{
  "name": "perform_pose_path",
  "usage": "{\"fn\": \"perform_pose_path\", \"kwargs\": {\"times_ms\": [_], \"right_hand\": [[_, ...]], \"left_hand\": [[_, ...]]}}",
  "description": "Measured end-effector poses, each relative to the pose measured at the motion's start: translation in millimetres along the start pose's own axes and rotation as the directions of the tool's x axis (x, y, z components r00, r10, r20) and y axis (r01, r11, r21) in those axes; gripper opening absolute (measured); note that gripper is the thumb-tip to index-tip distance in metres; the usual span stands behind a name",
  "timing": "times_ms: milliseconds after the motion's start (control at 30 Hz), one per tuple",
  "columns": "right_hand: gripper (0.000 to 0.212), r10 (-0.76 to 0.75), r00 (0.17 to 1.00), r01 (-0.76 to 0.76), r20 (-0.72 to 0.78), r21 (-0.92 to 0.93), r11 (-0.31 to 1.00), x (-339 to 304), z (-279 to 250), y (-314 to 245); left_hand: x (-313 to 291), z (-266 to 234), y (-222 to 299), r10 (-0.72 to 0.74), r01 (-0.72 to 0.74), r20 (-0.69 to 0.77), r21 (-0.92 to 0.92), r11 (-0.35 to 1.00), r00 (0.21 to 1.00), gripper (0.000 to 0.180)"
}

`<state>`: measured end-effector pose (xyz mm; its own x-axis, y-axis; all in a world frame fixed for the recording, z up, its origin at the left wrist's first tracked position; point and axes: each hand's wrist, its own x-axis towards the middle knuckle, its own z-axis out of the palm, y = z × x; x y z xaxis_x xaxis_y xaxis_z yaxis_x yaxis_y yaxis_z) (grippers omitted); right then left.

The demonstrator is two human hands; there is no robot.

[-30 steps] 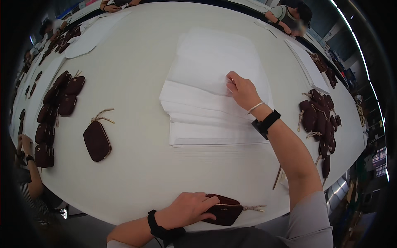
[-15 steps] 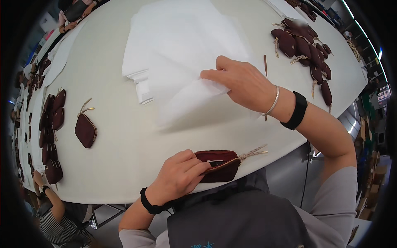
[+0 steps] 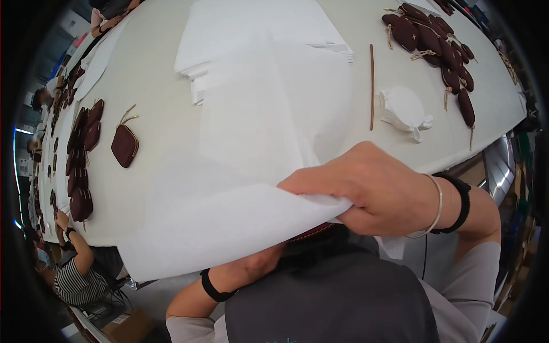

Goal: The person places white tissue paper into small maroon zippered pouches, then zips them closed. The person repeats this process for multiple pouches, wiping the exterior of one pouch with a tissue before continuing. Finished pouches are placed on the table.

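A large sheet of thin white paper (image 3: 229,188) is pinched between the thumb and fingers of my right hand (image 3: 372,188), close to the table's front edge. Its near edge hangs over my left hand (image 3: 260,262) and hides those fingers. Just the gold zipper edge of a dark red zip pouch (image 3: 311,232) peeks out below the sheet, beside the left hand. Whether that hand grips the pouch is hidden. Farther back lies a stack of white paper sheets (image 3: 257,26), with the pulled sheet still overlapping it.
One maroon pouch (image 3: 124,146) lies on the left, beside a row of pouches (image 3: 81,203). A pile of pouches (image 3: 429,43) covers the far right. Nearby are a thin brown stick (image 3: 372,86) and a white paper bundle (image 3: 403,111). Co-workers sit along the left side.
My right hand has drawn the white sheet from the stack toward me. The sheet now covers my left hand's fingers and most of the pouch. The view has shifted slightly.
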<state>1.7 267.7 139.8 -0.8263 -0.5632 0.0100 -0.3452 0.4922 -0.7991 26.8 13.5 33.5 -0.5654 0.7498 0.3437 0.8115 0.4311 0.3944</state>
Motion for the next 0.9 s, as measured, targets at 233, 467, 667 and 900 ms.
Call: {"fn": "perform_pose_path", "kwargs": {"times_ms": [233,467,667,900], "right_hand": [[0.028,0.091,0.941,-0.181,0.326,0.26,0.948,18,18,44],[0.031,0.045,0.753,-0.374,0.656,0.37,0.851,42,5,48],[0.037,-0.009,0.629,-0.441,0.778,0.366,0.819,41,20,64],[0.035,0.14,0.636,-0.31,0.759,0.086,0.947,34,57,70]], "left_hand": [[-10,8,-18,-0.129,0.199,0.204,-0.372,0.907,0.97,0.047],[20,-3,-10,-0.347,0.662,0.569,-0.69,0.293,0.746,0.04],[74,-27,-8,-0.313,0.773,0.859,-0.138,0.619,0.404,0.036],[-8,29,-31,0.058,-0.084,-0.164,-0.158,0.984,0.985,0.046]]}}
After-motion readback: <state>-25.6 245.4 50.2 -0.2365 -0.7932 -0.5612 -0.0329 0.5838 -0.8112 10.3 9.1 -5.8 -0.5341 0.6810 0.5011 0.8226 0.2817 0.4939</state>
